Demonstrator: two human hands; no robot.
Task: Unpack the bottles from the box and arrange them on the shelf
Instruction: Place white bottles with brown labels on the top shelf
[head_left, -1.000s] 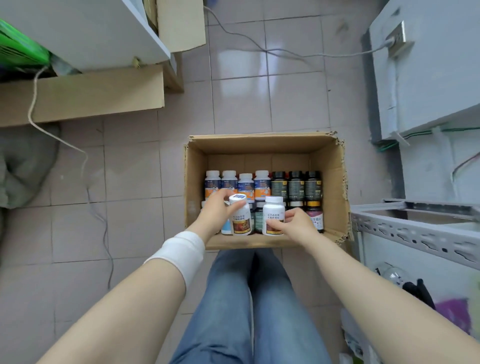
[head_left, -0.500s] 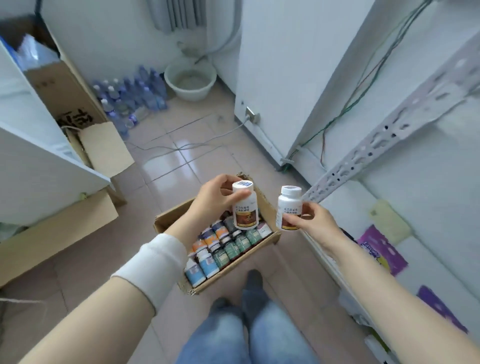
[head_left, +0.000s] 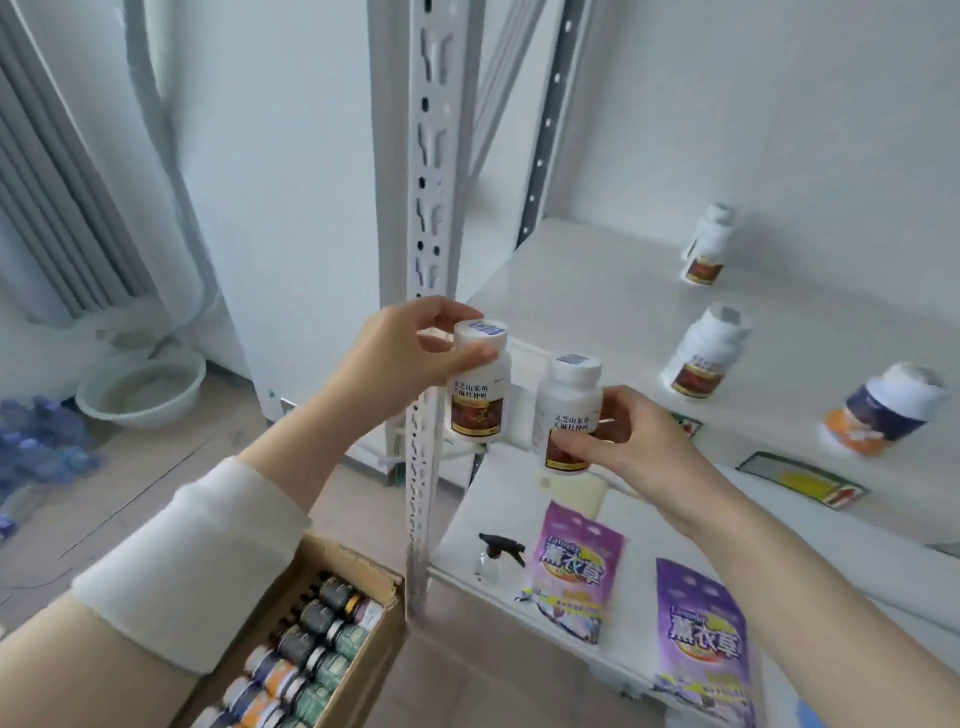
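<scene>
Arms reach in from 8 and 4 o'clock. The left hand (head_left: 405, 353) pinches a white bottle (head_left: 478, 405) by its cap; the right hand (head_left: 628, 441) apparently curls round a second white bottle (head_left: 569, 395) low down.

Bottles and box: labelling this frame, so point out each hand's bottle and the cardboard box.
Left-hand bottle (head_left: 478, 408), head view, its label.
Right-hand bottle (head_left: 566, 402), head view, white body.
Cardboard box (head_left: 378, 662), head view, side wall.

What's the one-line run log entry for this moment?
left hand: grips left white bottle at cap | right hand: grips right white bottle at body | neither placed | shelf: other bottles standing | box: holds bottles
</scene>
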